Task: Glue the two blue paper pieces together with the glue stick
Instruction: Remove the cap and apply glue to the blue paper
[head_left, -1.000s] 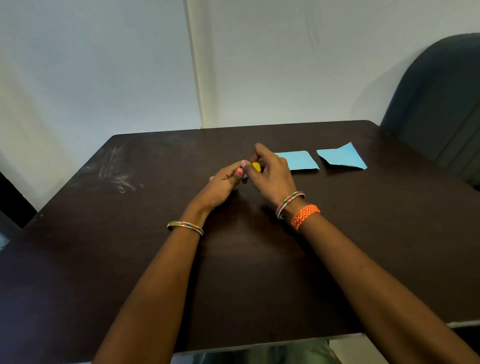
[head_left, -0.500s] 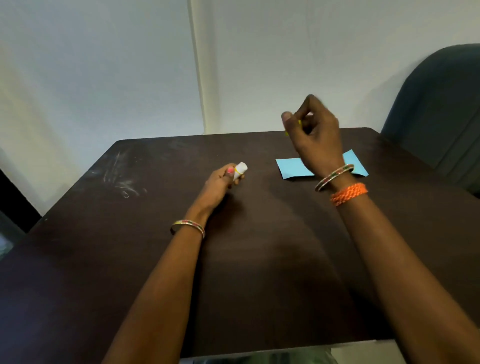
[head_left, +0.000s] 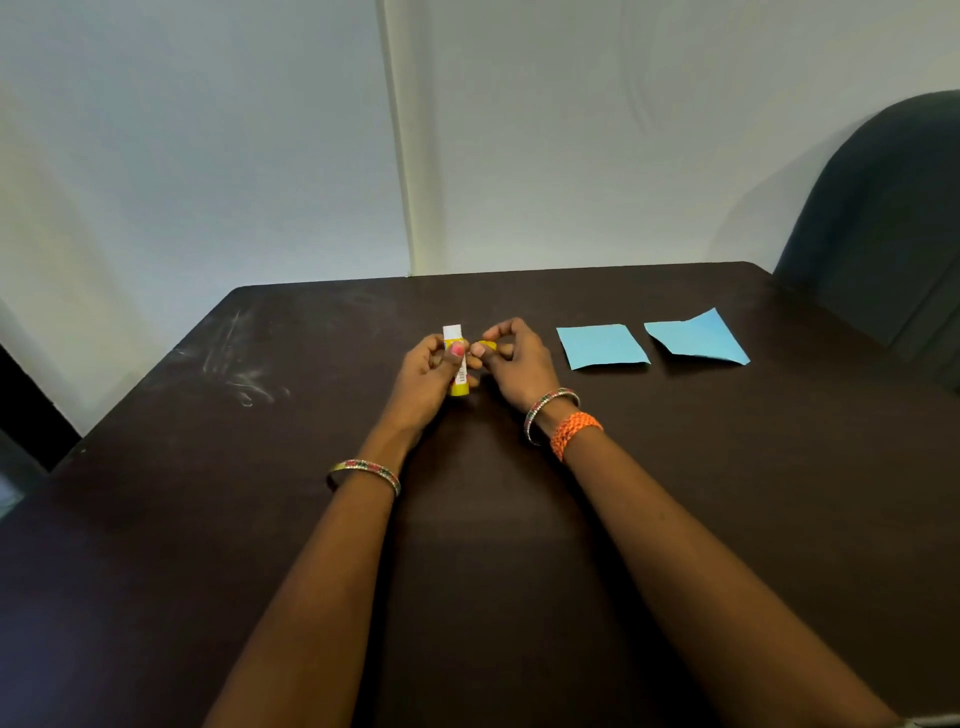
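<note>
Left hand (head_left: 423, 376) gripping upright glue stick (head_left: 459, 364), white tip up, at table (head_left: 208, 519) centre; right hand (head_left: 511, 364) just at 3 o'clock of it, pinching yellow cap (head_left: 488, 346). Two blue papers (head_left: 602, 345) (head_left: 696, 338) flat farther toward 3 o'clock, side by side, apart. Bangles (head_left: 363, 470) on both wrists, orange band (head_left: 575, 431) on right; dark chair (head_left: 883, 218) at 2 o'clock.

A plain room, maybe an office — a dark table (head_left: 675, 519), bare white walls (head_left: 571, 130), one padded dark chair (head_left: 893, 218).
</note>
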